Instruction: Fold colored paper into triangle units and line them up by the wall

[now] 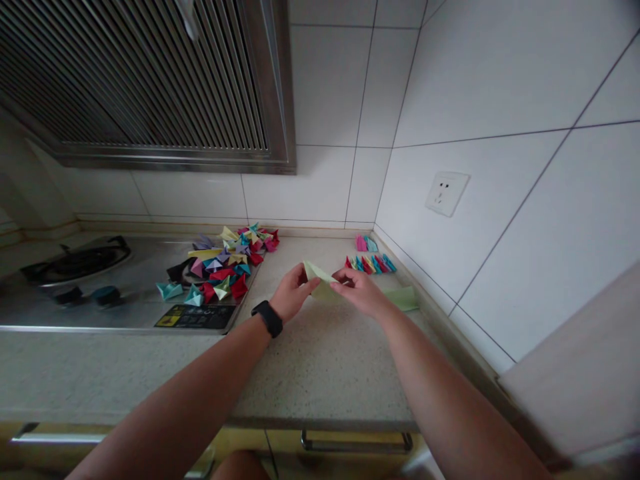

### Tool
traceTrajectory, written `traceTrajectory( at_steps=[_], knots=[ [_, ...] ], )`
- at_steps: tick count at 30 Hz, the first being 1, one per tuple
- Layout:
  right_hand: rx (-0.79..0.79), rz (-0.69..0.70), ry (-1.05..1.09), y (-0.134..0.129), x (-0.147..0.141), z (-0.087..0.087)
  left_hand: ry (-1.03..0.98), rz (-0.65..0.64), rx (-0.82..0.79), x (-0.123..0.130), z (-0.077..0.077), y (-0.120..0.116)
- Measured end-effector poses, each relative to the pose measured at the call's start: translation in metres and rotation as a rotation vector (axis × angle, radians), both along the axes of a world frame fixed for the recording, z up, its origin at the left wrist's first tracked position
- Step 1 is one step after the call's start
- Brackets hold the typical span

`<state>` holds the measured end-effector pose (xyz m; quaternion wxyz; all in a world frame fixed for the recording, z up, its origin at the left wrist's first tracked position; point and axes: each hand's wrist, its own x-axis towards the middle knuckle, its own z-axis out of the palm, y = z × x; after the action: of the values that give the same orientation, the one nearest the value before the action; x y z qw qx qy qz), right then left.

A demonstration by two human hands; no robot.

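A pale green sheet of paper, creased along a ridge, is held just above the countertop. My left hand, with a black watch at the wrist, pinches its left side. On the right side, my right hand grips the paper between thumb and fingers. Beyond my right wrist another pale green paper lies on the counter. A row of colorful folded papers sits behind my right hand, with a few pink and teal folded pieces farther back.
Many-colored origami pieces are heaped on the right part of the gas stove. A range hood hangs above the stove. White tiled wall with a socket bounds the speckled counter on the right.
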<state>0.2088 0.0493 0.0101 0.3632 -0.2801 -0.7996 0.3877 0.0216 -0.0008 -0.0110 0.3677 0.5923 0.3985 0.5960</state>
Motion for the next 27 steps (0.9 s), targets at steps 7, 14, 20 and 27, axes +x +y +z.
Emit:
traceTrajectory(
  at_steps=[7,14,20,27],
  knots=[
    [0.076,0.004,0.024,0.001,0.0,-0.005,-0.01,-0.048,-0.017,0.003,0.002,-0.003],
    [0.075,0.033,0.017,-0.003,-0.001,0.002,-0.04,-0.059,-0.019,0.006,0.003,-0.003],
    [0.112,-0.002,-0.024,-0.007,-0.003,0.004,-0.067,-0.123,-0.032,0.009,0.006,-0.008],
    [0.217,-0.046,-0.014,-0.011,-0.002,0.006,0.076,-0.048,0.062,0.009,0.01,-0.008]
  ],
)
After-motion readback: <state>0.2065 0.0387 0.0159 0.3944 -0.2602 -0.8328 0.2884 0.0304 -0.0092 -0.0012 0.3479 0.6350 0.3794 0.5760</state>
